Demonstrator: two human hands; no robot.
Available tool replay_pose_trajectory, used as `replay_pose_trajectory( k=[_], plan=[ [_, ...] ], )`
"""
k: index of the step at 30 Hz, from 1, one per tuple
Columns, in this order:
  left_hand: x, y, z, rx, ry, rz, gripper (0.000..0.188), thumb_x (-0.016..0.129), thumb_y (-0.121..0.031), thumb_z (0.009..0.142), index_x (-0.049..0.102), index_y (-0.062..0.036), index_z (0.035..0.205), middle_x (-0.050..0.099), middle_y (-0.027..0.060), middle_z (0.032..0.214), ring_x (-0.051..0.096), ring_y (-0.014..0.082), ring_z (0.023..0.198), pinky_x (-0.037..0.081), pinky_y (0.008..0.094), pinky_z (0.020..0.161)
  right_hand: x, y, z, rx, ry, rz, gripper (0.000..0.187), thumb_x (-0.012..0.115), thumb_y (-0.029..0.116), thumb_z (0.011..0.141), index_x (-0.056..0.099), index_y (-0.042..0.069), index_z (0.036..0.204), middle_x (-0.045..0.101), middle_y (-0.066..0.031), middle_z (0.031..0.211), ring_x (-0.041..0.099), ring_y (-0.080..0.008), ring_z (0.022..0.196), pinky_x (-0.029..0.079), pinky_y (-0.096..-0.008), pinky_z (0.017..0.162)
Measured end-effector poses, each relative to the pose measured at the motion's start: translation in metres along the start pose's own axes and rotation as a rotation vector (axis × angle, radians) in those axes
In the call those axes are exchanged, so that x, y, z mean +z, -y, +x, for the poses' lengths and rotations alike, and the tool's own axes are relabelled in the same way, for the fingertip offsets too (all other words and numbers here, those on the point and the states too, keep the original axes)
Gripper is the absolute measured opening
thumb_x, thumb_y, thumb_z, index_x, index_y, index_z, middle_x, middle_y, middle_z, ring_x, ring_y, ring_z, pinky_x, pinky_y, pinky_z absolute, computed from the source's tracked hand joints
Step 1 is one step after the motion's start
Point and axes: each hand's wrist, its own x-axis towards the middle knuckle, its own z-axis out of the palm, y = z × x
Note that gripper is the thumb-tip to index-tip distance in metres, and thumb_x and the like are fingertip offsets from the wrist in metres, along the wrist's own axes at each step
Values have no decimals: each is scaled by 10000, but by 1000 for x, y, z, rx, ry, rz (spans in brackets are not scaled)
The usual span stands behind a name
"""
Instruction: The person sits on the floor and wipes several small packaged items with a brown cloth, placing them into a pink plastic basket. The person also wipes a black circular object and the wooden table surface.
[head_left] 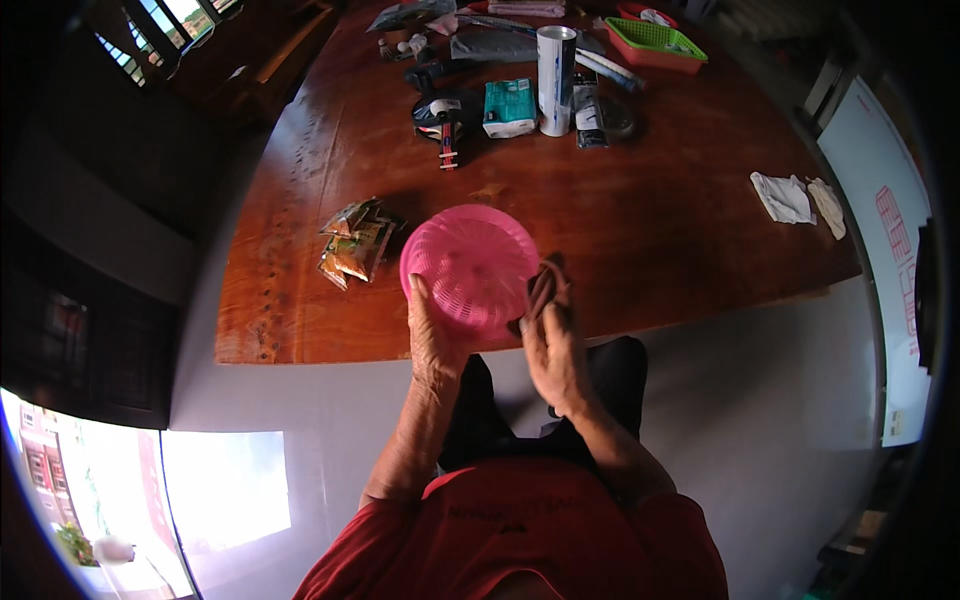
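A round pink plastic basket (478,255) with slotted sides is held over the near edge of the wooden table. My left hand (433,335) grips its near left side, the thumb on the rim and the other fingers hidden beneath. In my right hand (553,350) is a dark brownish cloth (541,290), pressed against the basket's right rim. Just left of the basket lie several small clear packets (357,243) with orange-brown contents.
Farther back on the wooden table (300,310) stand a tall white cylinder (556,80), a teal tissue pack (510,107) and a black strapped item (440,120). A green basket (655,42) sits at the far right. White cloths (784,197) lie by the right edge.
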Motion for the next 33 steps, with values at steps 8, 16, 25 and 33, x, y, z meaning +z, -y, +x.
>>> replay_pose_trajectory(
  k=[8, 16, 25, 33],
  plan=[
    [-6, -7, -4, 508, 27, 789, 265, 652, -180, 949, 629, -17, 1157, 691, 56, 1015, 654, 167, 913, 543, 319, 818, -2, -33, -19, -64, 44, -125, 314, 637, 180, 899, 571, 26, 1165, 568, -201, 1089, 571, -397, 957, 506, -455, 823],
    [-23, 33, 41, 824, 685, 2018, 308, 692, -244, 817, 688, -122, 1099, 635, 83, 1180, 619, 292, 1018, 543, 423, 791, -27, -113, -14, -153, 14, -857, 277, 685, 222, 837, 656, 46, 1050, 562, -203, 1121, 520, -385, 1038, 474, -471, 846],
    [-24, 62, 87, 686, 887, 2450, 461, 544, -201, 862, 563, -215, 1322, 546, 61, 1302, 531, 296, 1135, 448, 471, 925, -52, -154, 8, 68, -81, -1061, 300, 649, 241, 885, 627, 92, 1144, 568, -157, 1130, 534, -336, 1051, 479, -456, 819],
    [-8, 9, 102, 1032, 433, 1959, 799, 692, -557, 783, 460, -80, 1381, 467, 220, 1339, 389, 422, 1292, 286, 585, 1078, -49, -157, 4, 7, -157, -1128, 310, 652, 213, 876, 615, 107, 1165, 578, -144, 1119, 551, -317, 984, 469, -437, 763]
  ],
)
